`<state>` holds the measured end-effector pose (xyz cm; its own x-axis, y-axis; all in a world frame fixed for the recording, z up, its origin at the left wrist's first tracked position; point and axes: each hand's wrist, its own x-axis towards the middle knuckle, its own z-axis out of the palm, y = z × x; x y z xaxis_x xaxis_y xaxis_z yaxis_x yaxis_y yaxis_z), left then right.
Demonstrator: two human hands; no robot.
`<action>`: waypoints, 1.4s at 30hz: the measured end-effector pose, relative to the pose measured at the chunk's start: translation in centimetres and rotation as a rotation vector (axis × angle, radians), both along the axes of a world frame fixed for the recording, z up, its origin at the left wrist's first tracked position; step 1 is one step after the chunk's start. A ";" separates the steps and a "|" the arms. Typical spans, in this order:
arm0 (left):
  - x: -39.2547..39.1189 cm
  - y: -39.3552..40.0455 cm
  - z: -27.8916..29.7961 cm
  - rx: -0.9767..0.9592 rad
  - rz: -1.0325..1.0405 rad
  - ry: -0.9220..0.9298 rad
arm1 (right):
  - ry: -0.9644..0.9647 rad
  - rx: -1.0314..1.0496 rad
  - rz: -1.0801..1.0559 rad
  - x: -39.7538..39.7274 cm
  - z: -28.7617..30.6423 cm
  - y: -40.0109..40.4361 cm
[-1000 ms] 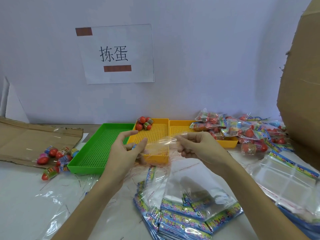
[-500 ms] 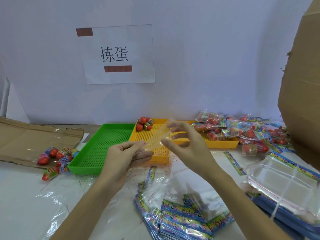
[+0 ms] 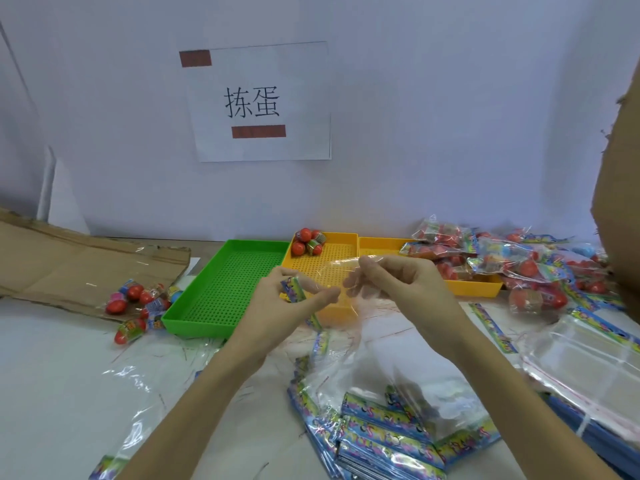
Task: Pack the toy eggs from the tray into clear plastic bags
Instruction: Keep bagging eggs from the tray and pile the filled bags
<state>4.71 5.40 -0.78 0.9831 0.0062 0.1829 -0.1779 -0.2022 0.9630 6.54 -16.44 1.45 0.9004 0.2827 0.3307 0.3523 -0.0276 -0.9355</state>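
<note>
Both hands hold one clear plastic bag [image 3: 334, 277] above the front of the yellow tray [image 3: 343, 252]. My left hand [image 3: 287, 306] pinches the bag's printed header strip between thumb and fingers. My right hand [image 3: 398, 285] pinches the bag's opposite edge, fingers curled. Several red toy eggs [image 3: 307, 242] lie in the far left corner of that yellow tray. More loose eggs [image 3: 138, 303] lie on the table left of the green tray [image 3: 225, 285], which holds nothing.
A second yellow tray [image 3: 460, 285] sits at the right, partly under a heap of filled bags [image 3: 502, 261]. Stacks of unfilled bags [image 3: 381, 434] lie near me and at the right [image 3: 588, 362]. Flat cardboard [image 3: 69, 261] lies left; a cardboard box [image 3: 620, 188] stands right.
My right hand came back down from above the tray and took hold of the bag's edge. The bag's printed header now shows between my left fingers.
</note>
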 end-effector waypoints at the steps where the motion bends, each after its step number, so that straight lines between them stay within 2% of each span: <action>1: -0.1 0.0 0.3 -0.023 0.000 0.011 | 0.022 -0.032 0.062 0.0 0.0 -0.1; 7: 0.1 1.0 0.4 0.125 -0.045 0.010 | 0.144 0.041 0.132 0.3 0.0 -0.5; 11: 0.3 1.1 0.3 0.100 -0.066 -0.033 | 0.196 0.055 0.229 0.5 -0.2 -0.9; 15: 0.3 1.6 0.5 0.287 -0.144 -0.277 | 0.063 -0.213 0.231 0.1 -0.2 -0.9; 18: 0.1 1.4 0.3 0.478 -0.228 -0.293 | -0.002 -0.350 0.276 -0.5 -0.2 0.2; 20: 0.2 1.2 -0.1 0.491 -0.276 -0.250 | -0.062 -0.386 0.245 -0.8 -0.1 1.2; 23: 0.6 2.0 -0.1 0.391 -0.226 -0.196 | -0.114 -0.379 0.181 -0.5 0.5 2.1; 27: 1.2 3.8 0.5 0.224 0.015 -0.074 | -0.104 -0.143 -0.077 2.7 1.2 2.7; 29: 1.5 4.5 0.5 0.090 0.094 -0.018 | -0.106 -0.231 -0.178 5.4 0.9 3.8; 35: 1.9 5.6 0.2 -0.220 0.173 0.071 | -0.201 -0.758 -0.254 13.1 -1.7 8.9; 39: 2.2 6.0 0.0 -0.233 0.161 0.075 | -0.255 -0.984 -0.299 15.7 -3.3 11.4; 42: 2.3 6.0 -0.2 -0.225 0.142 0.078 | -0.262 -0.959 -0.409 16.3 -4.0 12.8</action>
